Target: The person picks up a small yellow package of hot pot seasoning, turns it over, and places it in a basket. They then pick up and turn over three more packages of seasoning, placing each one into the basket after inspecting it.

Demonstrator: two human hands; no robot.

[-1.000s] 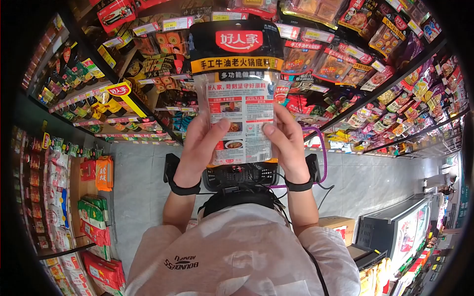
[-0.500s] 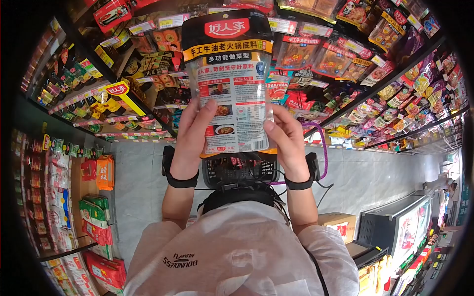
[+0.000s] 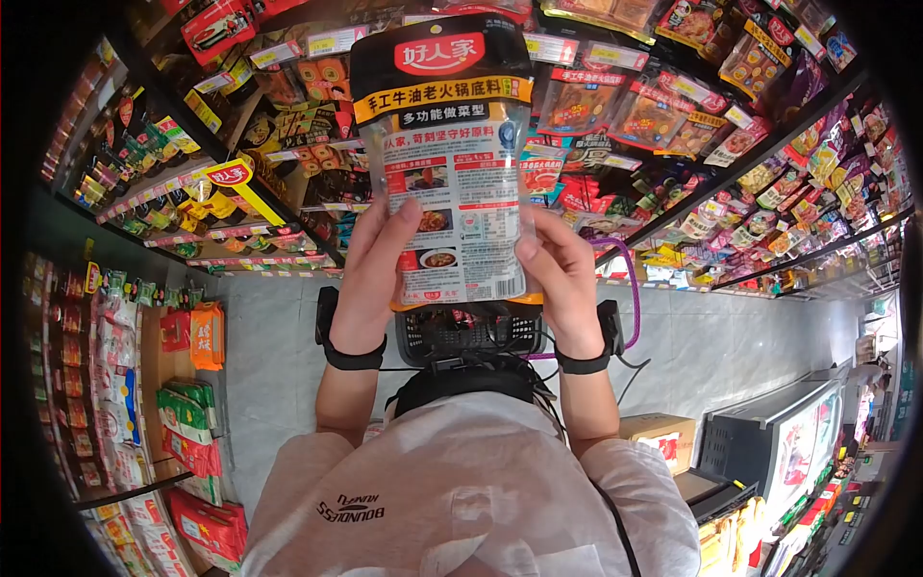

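Observation:
Held up in front of me is a pouch of hotpot base [image 3: 447, 192], its printed side facing me. It has a black top with a red logo, a yellow band and small food pictures below. My left hand [image 3: 377, 260] grips its lower left edge, thumb lying on the front. On the lower right edge my right hand [image 3: 560, 269] is closed the same way, thumb on the front and fingers behind. Dark bands circle both wrists. Under the pouch, a dark shopping basket [image 3: 415, 337] shows in part, with items inside that I cannot make out.
Shelves of hanging packets [image 3: 582, 101] stand ahead, with more racks at left and right. A purple loop handle [image 3: 632, 288] rises right of the basket. Grey floor tiles [image 3: 274, 346] lie below. Behind on the right are a cardboard box [image 3: 661, 438] and a display case [image 3: 769, 433].
The pouch has tilted slightly, its top shifting a little up and left. Both hands keep their hold with hardly any movement.

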